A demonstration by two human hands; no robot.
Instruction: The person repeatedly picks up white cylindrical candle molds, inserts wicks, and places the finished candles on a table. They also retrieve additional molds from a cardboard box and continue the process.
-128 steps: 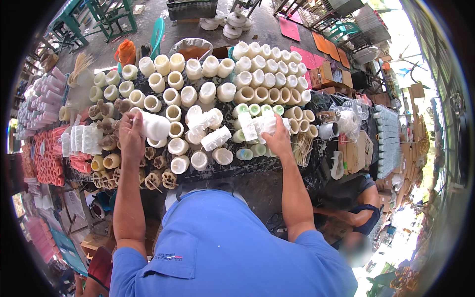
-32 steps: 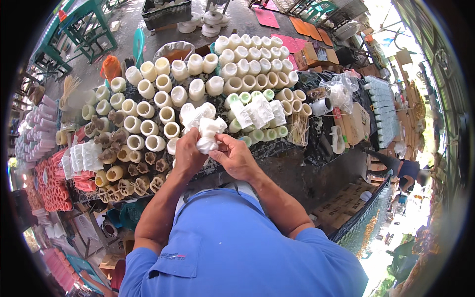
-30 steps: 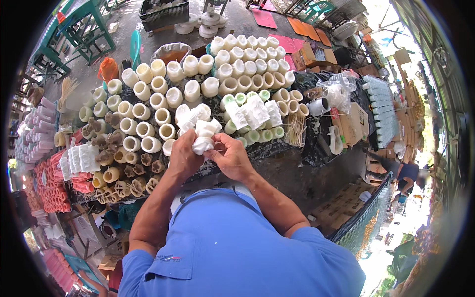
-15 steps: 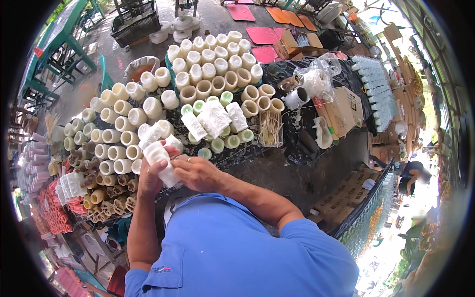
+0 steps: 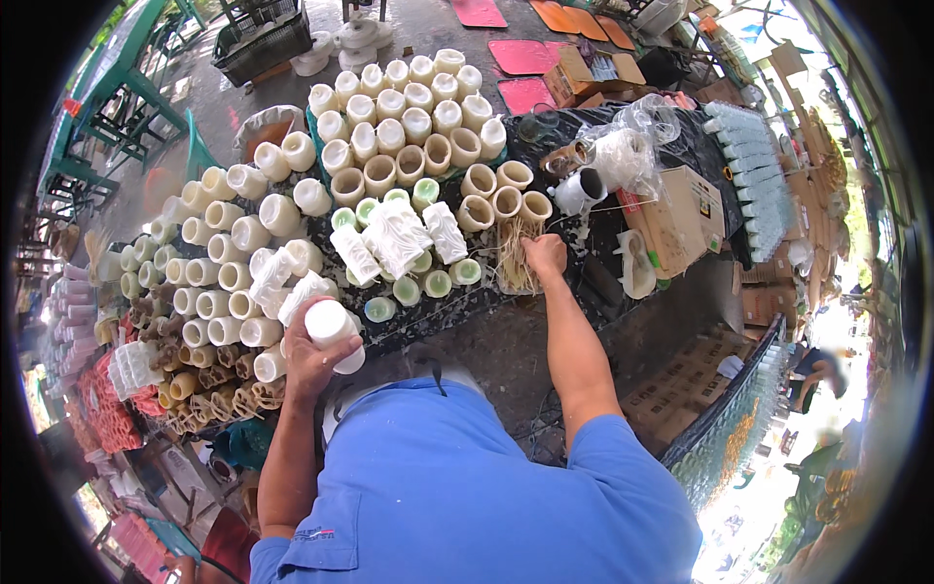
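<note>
Beside my left grip [image 5: 309,360] clasping a white cylinder [image 5: 329,322], cream cups [image 5: 261,333] are crowding; right grip [image 5: 547,257] touching sticks [image 5: 512,258], closure unclear.

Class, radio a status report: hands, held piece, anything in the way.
Left hand holding white cylindrical piece. Right hand at thin sticks. Nothing seen between them.

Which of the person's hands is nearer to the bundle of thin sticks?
Right. The right hand has its fingers at the right edge of the bundle of thin sticks; the left hand, well to the bundle's left, holds a white cylinder.
</note>
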